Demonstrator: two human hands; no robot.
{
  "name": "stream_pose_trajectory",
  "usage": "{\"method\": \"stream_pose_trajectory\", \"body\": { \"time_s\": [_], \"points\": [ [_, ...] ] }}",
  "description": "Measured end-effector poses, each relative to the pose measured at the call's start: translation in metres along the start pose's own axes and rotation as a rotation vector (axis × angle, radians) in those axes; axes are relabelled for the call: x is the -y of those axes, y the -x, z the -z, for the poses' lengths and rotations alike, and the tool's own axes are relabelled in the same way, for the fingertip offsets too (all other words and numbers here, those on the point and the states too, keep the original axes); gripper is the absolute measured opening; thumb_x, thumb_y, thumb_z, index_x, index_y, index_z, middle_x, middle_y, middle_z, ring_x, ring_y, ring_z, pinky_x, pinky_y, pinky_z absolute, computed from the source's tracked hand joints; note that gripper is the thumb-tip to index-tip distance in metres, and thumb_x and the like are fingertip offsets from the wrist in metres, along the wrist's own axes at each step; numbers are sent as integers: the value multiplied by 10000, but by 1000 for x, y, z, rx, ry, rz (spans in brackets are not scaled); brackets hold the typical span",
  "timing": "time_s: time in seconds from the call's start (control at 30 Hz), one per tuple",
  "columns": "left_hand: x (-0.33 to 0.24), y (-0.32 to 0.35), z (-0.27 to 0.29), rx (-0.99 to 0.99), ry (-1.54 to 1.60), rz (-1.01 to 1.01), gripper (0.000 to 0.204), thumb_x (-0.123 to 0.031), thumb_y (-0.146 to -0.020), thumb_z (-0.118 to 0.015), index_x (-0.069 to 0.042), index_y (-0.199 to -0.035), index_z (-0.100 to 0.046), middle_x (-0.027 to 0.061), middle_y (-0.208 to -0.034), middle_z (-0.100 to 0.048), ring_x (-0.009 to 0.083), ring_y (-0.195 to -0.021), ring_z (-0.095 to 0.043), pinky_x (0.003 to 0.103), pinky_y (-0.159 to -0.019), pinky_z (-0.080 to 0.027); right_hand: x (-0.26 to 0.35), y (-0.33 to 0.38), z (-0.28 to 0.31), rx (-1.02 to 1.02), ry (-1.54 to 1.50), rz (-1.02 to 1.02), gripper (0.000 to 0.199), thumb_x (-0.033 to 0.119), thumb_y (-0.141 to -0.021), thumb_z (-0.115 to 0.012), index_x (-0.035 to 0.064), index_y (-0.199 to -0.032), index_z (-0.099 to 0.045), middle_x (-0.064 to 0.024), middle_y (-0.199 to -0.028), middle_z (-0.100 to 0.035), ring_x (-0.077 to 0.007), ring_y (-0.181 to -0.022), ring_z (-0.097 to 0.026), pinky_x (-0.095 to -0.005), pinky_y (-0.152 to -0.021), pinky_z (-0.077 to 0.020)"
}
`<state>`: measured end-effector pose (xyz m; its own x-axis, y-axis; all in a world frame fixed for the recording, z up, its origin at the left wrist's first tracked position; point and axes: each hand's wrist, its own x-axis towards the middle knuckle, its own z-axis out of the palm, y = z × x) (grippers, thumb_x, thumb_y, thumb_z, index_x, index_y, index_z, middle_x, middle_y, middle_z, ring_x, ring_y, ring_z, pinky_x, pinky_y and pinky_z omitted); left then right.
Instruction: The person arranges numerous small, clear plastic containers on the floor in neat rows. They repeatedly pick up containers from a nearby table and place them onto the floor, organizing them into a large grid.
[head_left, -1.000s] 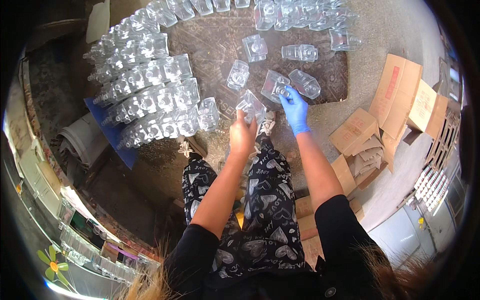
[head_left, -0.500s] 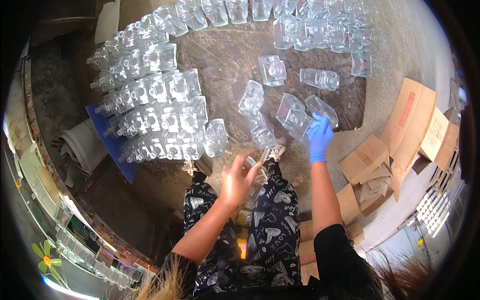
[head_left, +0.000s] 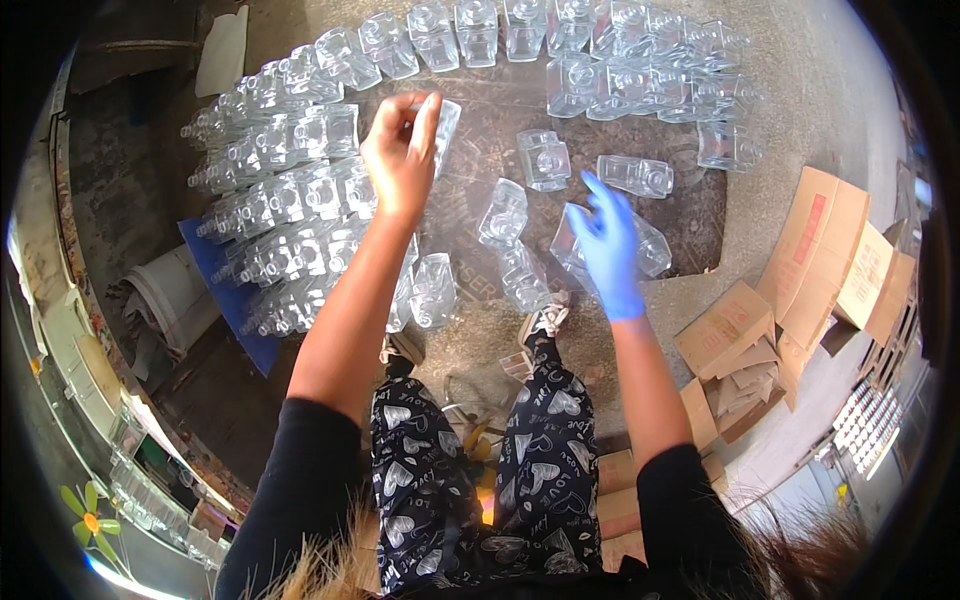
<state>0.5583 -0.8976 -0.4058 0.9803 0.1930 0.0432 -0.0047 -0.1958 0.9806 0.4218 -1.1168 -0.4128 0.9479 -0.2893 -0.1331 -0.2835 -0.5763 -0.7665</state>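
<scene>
My bare left hand is closed on a clear glass bottle, beyond the right ends of the bottle rows at left. Most of that bottle is hidden behind my fingers. My right hand, in a blue glove, has its fingers stretched apart over two bottles, one of them a lying bottle at its right. Just past its fingertips are a square glass bottle and another on its side. Two more loose bottles, a tilted one and a nearer one, lie between my hands.
Rows of glass bottles fill the left side, with more bottles along the far edge of the dark board. Opened cardboard boxes lie at right. A blue sheet sticks out at left. My shoes stand at the board's near side.
My left hand has swung forward and left, from near my feet to the far part of the board. My right hand has shifted slightly left and forward, its fingers now spread.
</scene>
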Motion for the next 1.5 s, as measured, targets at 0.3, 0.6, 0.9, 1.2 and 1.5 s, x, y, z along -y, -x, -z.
{"method": "stream_pose_trajectory", "body": {
  "time_s": [0.3, 0.6, 0.9, 1.2, 1.5],
  "points": [
    [118, -19, -38, 96, -153, 12, 259, -246, -847, -749, -7, -862, -650, 114, -726, -631, 151, -646, -582, 284, -635, -484, -29, -84, -68, 88, 285, 272, 270, 217, -824, -710, 91, -1043, -616, -125, -935, -656, -330, -817, -656, -416, -695, -528],
    [109, -7, 15, 474, -555, -202, 398, -82, -726, -781, -127, -1098, -647, 75, -1121, -576, 233, -728, -609, 328, -692, -515, 1, -154, -78, -22, 338, 358, 249, 236, -820, -715, 58, -947, -595, -155, -873, -655, -341, -824, -653, -427, -686, -523],
    [84, -25, -11, 404, -500, -198, 286, -43, -750, -749, -74, -1017, -653, 93, -903, -566, 217, -645, -581, 344, -628, -488, 0, -180, -73, -9, 400, 238, 374, 282, -850, -685, 69, -1135, -572, -193, -988, -643, -378, -905, -638, -452, -745, -519],
    [96, -56, -60, 390, -566, -248, 263, -114, -755, -748, -101, -1000, -652, 121, -950, -588, 322, -785, -626, 419, -714, -502, 16, -33, -37, 445, 298, 211, 579, 349, -769, -764, 139, -1273, -571, -143, -993, -635, -303, -846, -651, -399, -718, -531],
    [96, -60, -62, 345, -593, -152, 376, -223, -755, -778, -125, -1082, -622, 117, -1084, -594, 346, -949, -624, 439, -797, -520, 10, -3, -79, 431, 455, 357, 447, 426, -750, -759, 150, -1093, -681, -95, -717, -647, -284, -634, -644, -386, -582, -521]
  ]
}}
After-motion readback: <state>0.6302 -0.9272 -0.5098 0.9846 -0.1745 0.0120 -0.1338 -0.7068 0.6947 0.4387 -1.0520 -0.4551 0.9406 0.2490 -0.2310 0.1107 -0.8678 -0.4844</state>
